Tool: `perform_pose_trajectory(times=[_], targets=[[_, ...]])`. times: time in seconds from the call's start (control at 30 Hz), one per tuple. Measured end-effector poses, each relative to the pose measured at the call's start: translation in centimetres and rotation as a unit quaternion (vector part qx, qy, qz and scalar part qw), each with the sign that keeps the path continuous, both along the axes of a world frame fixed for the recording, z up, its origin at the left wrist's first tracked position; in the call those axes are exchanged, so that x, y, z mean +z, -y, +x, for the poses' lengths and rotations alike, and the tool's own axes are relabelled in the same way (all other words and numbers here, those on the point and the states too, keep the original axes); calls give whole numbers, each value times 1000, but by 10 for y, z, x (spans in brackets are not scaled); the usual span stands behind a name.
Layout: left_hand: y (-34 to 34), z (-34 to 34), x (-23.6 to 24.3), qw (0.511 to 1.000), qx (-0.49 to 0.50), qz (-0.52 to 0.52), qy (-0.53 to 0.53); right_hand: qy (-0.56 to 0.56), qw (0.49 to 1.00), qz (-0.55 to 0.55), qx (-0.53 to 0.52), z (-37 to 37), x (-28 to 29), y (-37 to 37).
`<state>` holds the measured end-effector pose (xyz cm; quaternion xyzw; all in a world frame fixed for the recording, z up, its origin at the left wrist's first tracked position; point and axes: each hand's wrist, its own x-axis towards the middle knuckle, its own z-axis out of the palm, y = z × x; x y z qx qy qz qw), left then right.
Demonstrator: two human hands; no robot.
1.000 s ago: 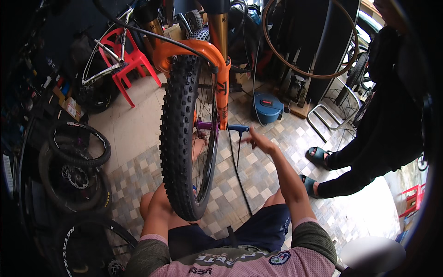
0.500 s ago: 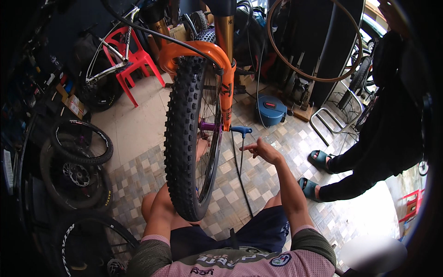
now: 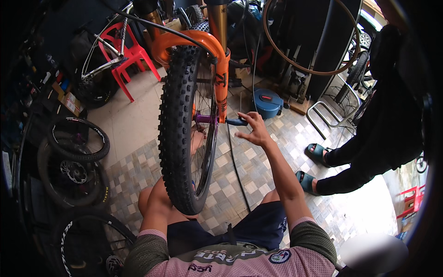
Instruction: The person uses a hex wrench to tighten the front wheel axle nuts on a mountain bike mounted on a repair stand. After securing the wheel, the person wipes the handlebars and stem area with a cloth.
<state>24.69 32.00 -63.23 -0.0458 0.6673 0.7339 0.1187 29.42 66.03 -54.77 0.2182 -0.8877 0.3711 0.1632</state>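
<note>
Since the frame half a second ago, the right hand point(image 3: 256, 132) has come up to the blue-handled tool point(image 3: 236, 122), whose thin shaft, hanging down then, now points upward; the tool sits at the lower end of the orange fork point(image 3: 222, 87), beside the purple hub point(image 3: 205, 118). Right fingers are spread wide, thumb well apart from the others, the upper fingertips at the handle's outer end; whether they press on it I cannot tell. Left hand point(image 3: 197, 140) is behind the knobby tire point(image 3: 177, 129), partly seen past the spokes; I cannot tell how its fingers stand. Beyond, a blue case point(image 3: 267, 103) rests on the tiled floor point(image 3: 258, 175); a red chair point(image 3: 133, 55) stands left of the fork; a co-worker's sandals point(image 3: 316, 153) are at right.
</note>
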Motion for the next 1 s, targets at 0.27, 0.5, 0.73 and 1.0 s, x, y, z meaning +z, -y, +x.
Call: perform_pose_trajectory(times=[0.27, 0.5, 0.73, 1.0], targets=[[-13, 3, 29, 998, -33, 52, 31, -234, 957, 171, 22, -34, 14, 12], [-2, 5, 27, 990, -17, 139, 6, -72, 993, 94, -17, -35, 16, 38], [-18, 9, 26, 994, 46, 93, -28, 180, 979, 92, -3, -45, 30, 30], [-30, 16, 28, 998, 51, -12, -29, 125, 895, -428, -35, -25, -51, 44]])
